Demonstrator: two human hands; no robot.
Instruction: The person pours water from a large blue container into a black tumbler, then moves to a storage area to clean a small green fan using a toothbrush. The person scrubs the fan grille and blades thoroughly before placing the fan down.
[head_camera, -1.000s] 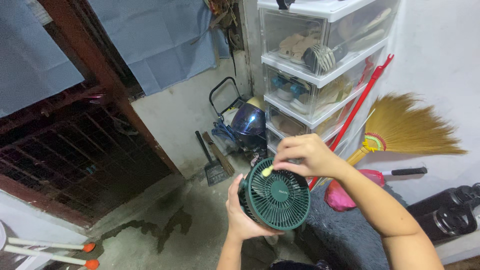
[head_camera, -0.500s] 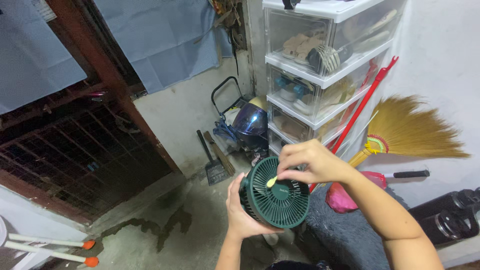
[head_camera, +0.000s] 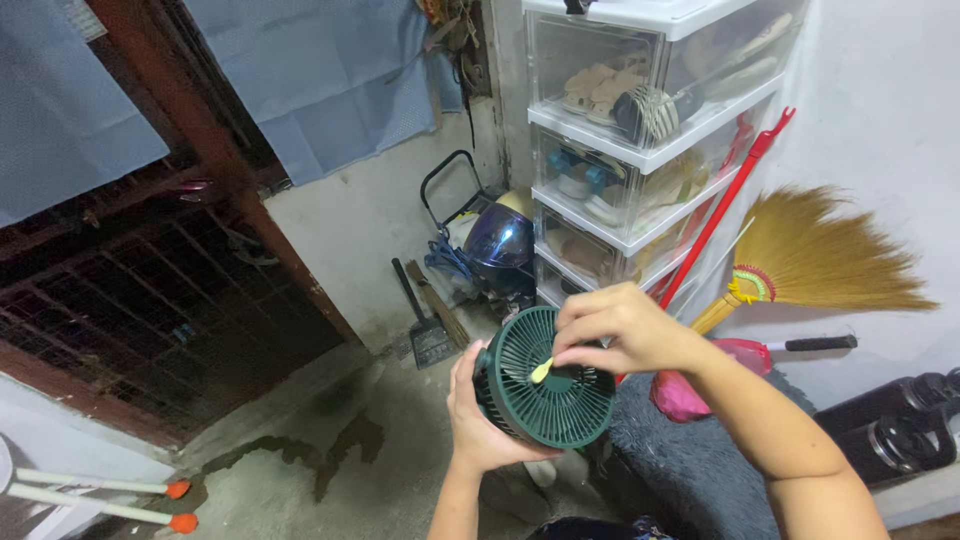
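My left hand (head_camera: 480, 420) still cups the green fan (head_camera: 545, 378) from behind in front of the drawers (head_camera: 640, 150), while my right hand (head_camera: 625, 325), fingers pinching a small yellow stick (head_camera: 541, 371), has slid it down toward the grille's centre.

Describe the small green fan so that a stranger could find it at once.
Below the clear plastic drawer tower, both hands meet. The left hand cups a round dark green fan with a slatted grille; the right hand touches it with a yellow-tipped stick.
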